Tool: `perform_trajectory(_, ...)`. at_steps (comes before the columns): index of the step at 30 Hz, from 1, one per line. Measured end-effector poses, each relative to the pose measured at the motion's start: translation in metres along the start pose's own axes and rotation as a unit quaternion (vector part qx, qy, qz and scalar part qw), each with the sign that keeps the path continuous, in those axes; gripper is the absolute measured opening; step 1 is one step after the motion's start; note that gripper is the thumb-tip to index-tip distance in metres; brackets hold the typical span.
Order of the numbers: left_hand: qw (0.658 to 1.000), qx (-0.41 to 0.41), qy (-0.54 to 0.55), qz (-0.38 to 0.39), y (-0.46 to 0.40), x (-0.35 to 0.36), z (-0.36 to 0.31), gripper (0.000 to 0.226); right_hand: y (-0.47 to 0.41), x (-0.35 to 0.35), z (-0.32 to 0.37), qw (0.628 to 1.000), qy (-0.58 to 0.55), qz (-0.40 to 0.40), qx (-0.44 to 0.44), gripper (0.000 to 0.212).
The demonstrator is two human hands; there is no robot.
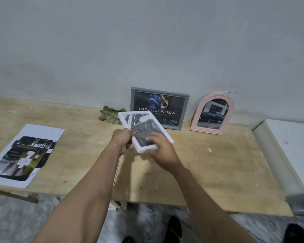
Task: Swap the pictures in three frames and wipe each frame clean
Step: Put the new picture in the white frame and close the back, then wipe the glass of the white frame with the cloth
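A white rectangular frame (128, 115) with a black-and-white picture is held tilted above the wooden table (218, 163). My left hand (121, 140) grips its left edge from beneath. My right hand (162, 149) is blurred and lies over the frame's lower right corner, fingers on the picture side. A grey frame (186, 106) with a dark logo picture leans on the wall behind. A pink arched frame (230, 106) showing a pickup truck leans to its right. A green cloth (111, 114) lies crumpled by the wall.
Loose printed pictures (25, 155) lie in a pile on white paper at the table's left. A white appliance (288, 151) stands against the table's right end. Feet in dark sandals (174, 228) show on the marbled floor below.
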State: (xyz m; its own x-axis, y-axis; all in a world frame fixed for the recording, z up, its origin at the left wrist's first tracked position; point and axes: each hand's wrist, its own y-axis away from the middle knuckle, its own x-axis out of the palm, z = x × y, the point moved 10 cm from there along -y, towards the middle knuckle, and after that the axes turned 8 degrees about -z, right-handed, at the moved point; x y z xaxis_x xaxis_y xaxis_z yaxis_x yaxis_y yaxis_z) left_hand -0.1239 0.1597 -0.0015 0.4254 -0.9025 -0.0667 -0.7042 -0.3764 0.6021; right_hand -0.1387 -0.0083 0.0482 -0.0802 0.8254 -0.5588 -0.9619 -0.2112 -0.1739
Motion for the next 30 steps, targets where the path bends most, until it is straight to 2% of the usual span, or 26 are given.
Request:
perform_trajectory(3,0.999,0.015,-0.022,0.039,-0.002,-0.018,0.007,0.008,-0.007,-0.037,-0.031,0.982,0.039,-0.151,0.106,0.035)
perform_trajectory(4,0.998,0.027,-0.029,0.053,0.0,-0.024,0.008,0.009,-0.007,-0.04,-0.049,0.97,0.04,-0.163,0.175,0.038)
perform_trajectory(6,0.995,0.049,-0.032,0.083,0.003,-0.032,0.011,0.01,-0.003,-0.026,-0.076,0.939,-0.076,-0.125,0.31,0.038)
perform_trajectory(8,0.993,0.059,-0.031,0.097,0.004,-0.042,0.017,0.013,0.004,-0.006,-0.074,0.9,-0.225,-0.088,0.363,0.029)
perform_trajectory(10,0.993,0.06,-0.021,0.099,0.0,-0.055,0.023,0.015,0.007,0.003,-0.064,0.897,-0.252,-0.071,0.357,0.03)
perform_trajectory(13,0.994,0.06,-0.02,0.092,-0.005,-0.077,0.03,0.021,0.007,0.021,-0.056,0.916,-0.223,-0.055,0.327,0.029)
perform_trajectory(17,0.991,0.104,-0.051,0.066,-0.013,-0.102,0.026,0.018,-0.005,0.048,-0.05,0.938,-0.194,-0.036,0.286,0.027)
perform_trajectory(23,0.994,0.099,-0.033,0.039,-0.034,-0.136,0.033,0.022,-0.025,0.088,-0.046,0.939,-0.193,0.029,0.282,0.027)
perform_trajectory(27,0.996,0.088,0.009,-0.018,-0.063,-0.161,0.032,0.018,-0.065,0.126,-0.043,0.933,-0.183,0.129,0.28,0.021)
perform_trajectory(30,0.995,0.072,0.032,-0.063,-0.087,-0.182,0.03,0.013,-0.127,0.15,-0.05,0.951,-0.113,0.114,0.264,0.03)
